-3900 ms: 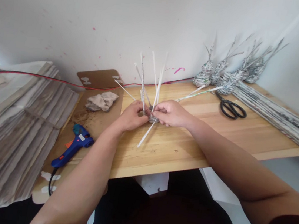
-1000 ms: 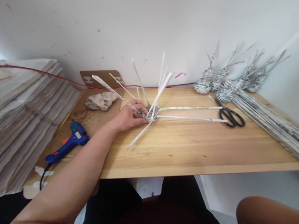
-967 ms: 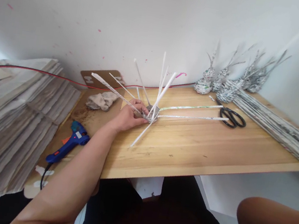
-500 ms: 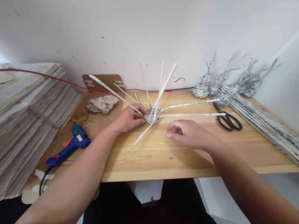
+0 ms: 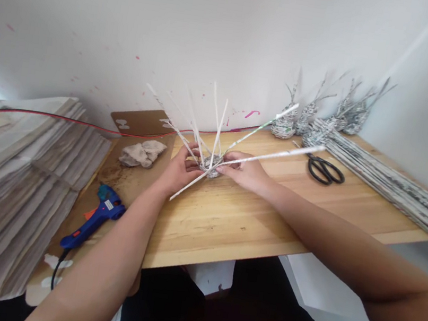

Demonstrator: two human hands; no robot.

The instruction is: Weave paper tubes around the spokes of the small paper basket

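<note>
The fingers of the left hand point(image 5: 181, 170) curl round the left side of a small woven base point(image 5: 212, 173), thumb in front and fingertips partly hidden behind; the right hand point(image 5: 250, 174) has thumb and forefinger closed on its right edge, and whether a strip is caught in that pinch too I cannot tell. The base sits at the centre of the frame, low over the wooden board point(image 5: 236, 228); paper strips point(image 5: 216, 139) fan from it, several rising toward the wall, one point(image 5: 188, 186) slanting toward the lower left, one point(image 5: 279, 154) running out to the right over the right hand.

The step in hand looks like working these strips round the base, with the left hand steadying it; the next move seems to call for a firm left hold while the right bends a single strip past its neighbour, snug and without creasing it.

Farther out, black scissors point(image 5: 325, 171) lie right of centre; woven figures point(image 5: 283, 125) stand at the upper right, beside a bundle of paper rods point(image 5: 380, 177); a crumpled cloth point(image 5: 142, 153) and a blue glue gun point(image 5: 98, 215) lie left of centre; stacked newspaper point(image 5: 28, 192) fills the lower left.
</note>
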